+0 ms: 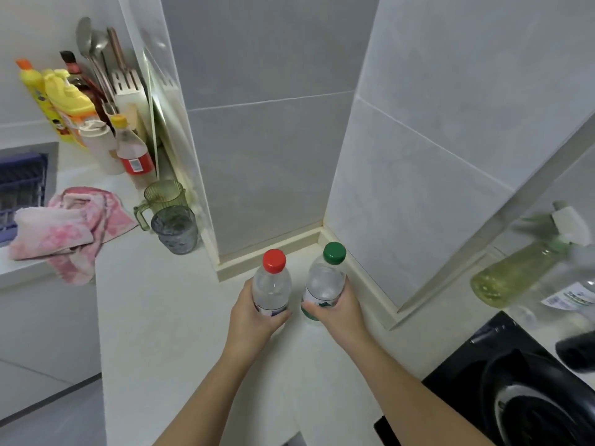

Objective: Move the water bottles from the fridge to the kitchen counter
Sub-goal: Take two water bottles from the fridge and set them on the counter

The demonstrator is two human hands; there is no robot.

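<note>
Head view, kitchen corner.

Left hand (254,313): fingers and thumb wrapped round the lower body of the red-capped bottle (273,283), bottle upright. Right hand (339,312): clamped the same way on the green-capped bottle (324,280), also upright. The bottles stand just beside each other, not touching. Both are over the counter (161,317); their bases are hidden by the fingers, so contact with the surface cannot be told.

Surface: pale, smooth counter with a cream upstand strip (273,252) just beyond both hands, where it meets the wall.

Room: grey-white tiled walls (267,140) form a recessed corner straight ahead of the hands.

Left of the left hand, near: grey ribbed glass (175,230), with a green handled jug (162,196) touching behind it. Further left: crumpled pink towel (64,226) at the counter edge. Beyond that: yellow detergent bottles (61,98), a red-labelled bottle (133,152) and hanging ladles (91,46).

Right of the right hand: black hob (502,358), and a spray bottle (515,275) of yellowish liquid, blurred.
</note>
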